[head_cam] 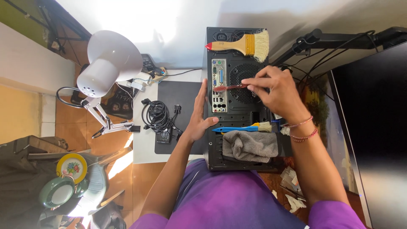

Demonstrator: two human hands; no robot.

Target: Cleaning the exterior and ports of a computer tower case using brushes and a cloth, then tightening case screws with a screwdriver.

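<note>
Right hand (275,91) pinches a thin red brush (231,87) over the computer case (237,114), left hand (198,116) flat bracing it; a slip could jab the ports.

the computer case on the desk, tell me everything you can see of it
The black metal computer case lies flat on the desk, rear panel up: a silver port plate, a round fan grille, a power socket near the far end. A wide wood-handled paintbrush rests on the far end, a blue-handled brush and a folded grey cloth on the near end. The left hand braces its side; the right hand holds a thin red-handled tool over the ports.
</note>
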